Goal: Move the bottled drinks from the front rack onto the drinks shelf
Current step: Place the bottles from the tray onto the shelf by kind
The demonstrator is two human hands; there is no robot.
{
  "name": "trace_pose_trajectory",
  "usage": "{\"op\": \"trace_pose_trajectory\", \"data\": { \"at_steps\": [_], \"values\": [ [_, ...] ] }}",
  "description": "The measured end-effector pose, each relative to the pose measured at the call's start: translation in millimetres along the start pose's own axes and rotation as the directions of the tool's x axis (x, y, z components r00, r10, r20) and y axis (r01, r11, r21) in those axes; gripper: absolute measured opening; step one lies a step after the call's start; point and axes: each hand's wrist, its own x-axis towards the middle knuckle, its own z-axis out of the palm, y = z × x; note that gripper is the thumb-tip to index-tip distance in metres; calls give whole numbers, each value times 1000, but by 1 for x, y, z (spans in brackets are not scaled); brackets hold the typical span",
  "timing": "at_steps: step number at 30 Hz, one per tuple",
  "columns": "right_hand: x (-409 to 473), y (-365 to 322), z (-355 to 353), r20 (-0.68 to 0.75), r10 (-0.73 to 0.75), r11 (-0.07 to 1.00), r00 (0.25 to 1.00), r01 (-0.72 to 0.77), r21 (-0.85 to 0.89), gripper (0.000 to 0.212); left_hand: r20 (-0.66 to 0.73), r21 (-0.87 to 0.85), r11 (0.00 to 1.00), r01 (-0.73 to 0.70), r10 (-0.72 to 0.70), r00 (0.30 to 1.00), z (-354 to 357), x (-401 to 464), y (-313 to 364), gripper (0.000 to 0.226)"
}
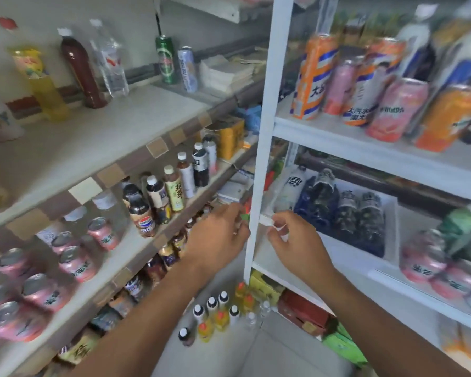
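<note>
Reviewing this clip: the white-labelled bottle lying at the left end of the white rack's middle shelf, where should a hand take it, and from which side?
Grip the white bottle round its body, from the open front. It lies tilted, cap toward the back, a dark bottle pack on its right.

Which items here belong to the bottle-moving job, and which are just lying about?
Job: white rack; bottles lying on it; drinks shelf; left hand; right hand.
Lying about: pink cans; stacked papers; bottles on the floor.

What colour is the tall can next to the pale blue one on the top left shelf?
Green, with a red-and-white label band: the tall can shows best in the head view.
</note>
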Motion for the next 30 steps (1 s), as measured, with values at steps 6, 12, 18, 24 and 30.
{"op": "trace_pose_trajectory", "data": {
  "at_steps": [6, 12, 18, 24, 30],
  "values": [
    [30, 21, -3, -81, 141, 988, 987, -145, -57, 21, 78, -71, 996, -60, 66, 995, 28, 49, -2, 22],
    [47, 47, -1, -150, 301, 951, 942, -308, -26, 23, 148, -146, 986, -81, 103, 984, 59, 78, -1, 17],
    [73, 86, -2, -236, 426, 899, 874, -437, 3, 46, 185, -178, 981, -74, 107, 977, 87, 104, 11, 23],
    [110, 125, -6, -213, 566, 820, 796, -570, 48, 61, 206, -183, 983, -34, 72, 976, 113, 134, 19, 23],
    [145, 149, -2, -150, 577, 815, 803, -577, 52, 75, 241, -174, 985, -11, 54, 969, 133, 167, 27, 25]
  ]
}}
